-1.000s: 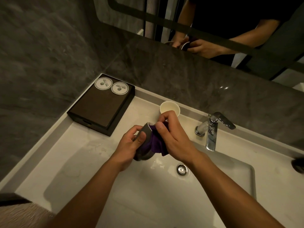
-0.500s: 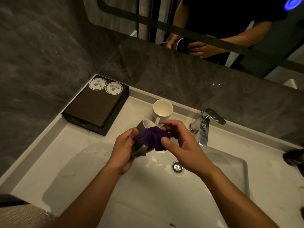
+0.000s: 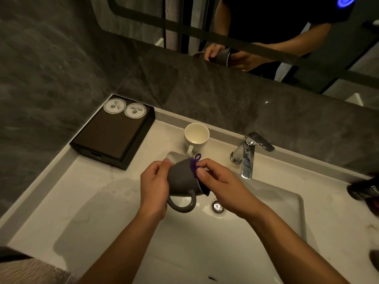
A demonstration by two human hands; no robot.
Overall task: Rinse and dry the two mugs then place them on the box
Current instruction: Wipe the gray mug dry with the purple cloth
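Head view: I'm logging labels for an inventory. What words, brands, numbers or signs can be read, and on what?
Left coaster and right coaster on the box: print too small to read.
Dark bottle at right edge: pale lettering, blurred.
Blue ring light in the mirror: a sign, no words.
Grey mug, white mug: no markings seen.

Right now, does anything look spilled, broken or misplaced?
Nothing stands out. The left hand holds the grey mug tipped over the sink, the right hand pinches a purple cloth at its rim; the white mug stands upright.
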